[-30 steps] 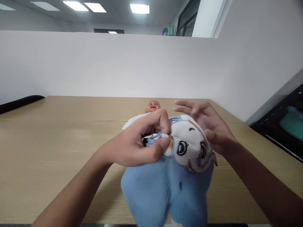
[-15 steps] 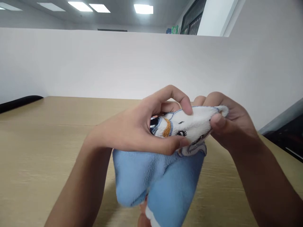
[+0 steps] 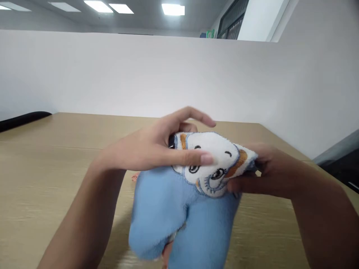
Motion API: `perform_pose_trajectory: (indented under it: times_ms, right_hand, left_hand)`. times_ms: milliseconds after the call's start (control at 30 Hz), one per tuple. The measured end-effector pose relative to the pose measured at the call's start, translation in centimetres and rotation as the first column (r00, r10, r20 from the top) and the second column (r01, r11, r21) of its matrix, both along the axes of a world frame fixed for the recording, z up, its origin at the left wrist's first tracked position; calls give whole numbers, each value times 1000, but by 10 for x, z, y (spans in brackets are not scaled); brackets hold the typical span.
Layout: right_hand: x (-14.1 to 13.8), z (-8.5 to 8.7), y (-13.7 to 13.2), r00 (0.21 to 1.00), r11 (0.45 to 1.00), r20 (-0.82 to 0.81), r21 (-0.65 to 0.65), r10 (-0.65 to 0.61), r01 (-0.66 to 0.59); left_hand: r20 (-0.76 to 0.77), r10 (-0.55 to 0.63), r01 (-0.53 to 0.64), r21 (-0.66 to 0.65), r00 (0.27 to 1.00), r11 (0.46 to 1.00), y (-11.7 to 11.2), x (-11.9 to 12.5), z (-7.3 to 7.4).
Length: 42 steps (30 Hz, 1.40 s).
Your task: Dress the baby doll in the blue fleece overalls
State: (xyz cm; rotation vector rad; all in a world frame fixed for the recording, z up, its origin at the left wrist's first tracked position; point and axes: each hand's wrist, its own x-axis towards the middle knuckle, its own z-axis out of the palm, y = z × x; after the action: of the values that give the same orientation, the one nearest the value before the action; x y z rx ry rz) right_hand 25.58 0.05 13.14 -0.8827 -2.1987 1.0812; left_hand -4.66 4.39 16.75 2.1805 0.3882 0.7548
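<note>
A soft blue plush piece (image 3: pixel 207 228), split into two hanging flaps, is held up above the table in front of me. At its top is a white embroidered animal face (image 3: pixel 215 144) with black eyes and orange ear patches. My left hand (image 3: pixel 148 149) grips the left side, its thumb lying across the face, the index finger raised over the top edge and other fingers behind. My right hand (image 3: pixel 272 172) pinches the right ear corner between thumb and fingers, whose tips are partly hidden. A pinkish, skin-toned piece (image 3: pixel 167 254) shows below, between the flaps; what it is cannot be made out.
The light wooden table (image 3: pixel 56 179) spreads beneath my arms. A white partition wall (image 3: pixel 140 74) rises at its far edge. A black curved object (image 3: pixel 25 120) lies at the far left, and a dark object (image 3: pixel 344 160) stands at the right edge.
The embroidered face has turned towards me and now shows more fully. My right hand has moved lower to the ear corner. My left index finger has lifted off the top edge.
</note>
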Motion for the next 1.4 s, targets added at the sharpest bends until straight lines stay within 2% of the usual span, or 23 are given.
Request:
perform_pose_trajectory:
  times_ms: [100, 167, 233, 367, 467, 533, 600, 667, 767, 867, 933, 1000, 1067, 1133, 1200, 1267, 1400]
  right_hand:
    - [-1, 1, 4, 992, 991, -58, 74, -112, 116]
    - [0, 1, 8, 983, 985, -119, 92, -138, 150]
    - [1, -1, 12, 982, 991, -153, 52, -110, 120]
    - [-1, -7, 14, 999, 992, -34, -121, 43, -47]
    - [-13, -8, 9, 993, 978, 21, -176, 119, -114]
    - [-21, -6, 4, 994, 986, 31, -133, 103, -98]
    - [-25, -4, 1, 997, 994, 10, -80, 73, -72]
    - [-24, -4, 2, 998, 994, -18, -83, 62, -64]
    - [-16, -8, 5, 996, 992, -80, -114, 45, -54]
    - [-9, -13, 9, 988, 999, -154, -32, -7, 2]
    - [-10, -13, 10, 992, 999, -124, 32, -16, 20]
    - [-14, -10, 9, 995, 994, 6, 38, 97, -98]
    - [-21, -6, 7, 950, 959, 134, -40, 282, -279]
    - [-25, -4, 6, 913, 923, 149, -122, 381, -365]
    - [-25, -5, 6, 942, 935, 70, -162, 329, -315]
    - [-20, -10, 8, 972, 951, -54, -198, 230, -236]
    - [-12, -25, 10, 948, 953, -314, -270, 48, -138]
  left_hand:
    - [-206, -69, 74, 15, 976, 997, 9, -3, -4]
    - [-264, -121, 125, 0, 957, 992, 14, -2, -7]
    - [-205, -142, 142, -14, 968, 990, 16, 2, -10]
    - [91, -80, 79, 15, 993, 997, 13, 14, -17]
    - [206, -49, 42, 43, 977, 998, 9, 22, -21]
    - [199, -57, 54, 22, 978, 998, 8, 22, -21]
    - [128, -78, 84, -43, 989, 996, 9, 17, -22]
    - [11, -109, 110, -101, 994, 989, 13, 7, -21]
    - [-96, -141, 134, -73, 985, 988, 19, -6, -20]
    - [-98, -172, 167, -53, 980, 985, 21, -7, -20]
    - [-63, -179, 175, -64, 982, 982, 20, -3, -22]
    - [-24, -127, 126, -55, 992, 991, 18, 1, -24]
    - [-25, -33, 31, -59, 999, 998, 16, 3, -26]
    - [-57, 19, -25, -113, 998, 993, 14, 2, -26]
    - [-68, -28, 15, -190, 997, 982, 15, -1, -24]
    - [-82, -147, 120, -268, 986, 956, 18, -6, -23]
    - [-163, -337, 268, -339, 927, 902, 25, -12, -22]
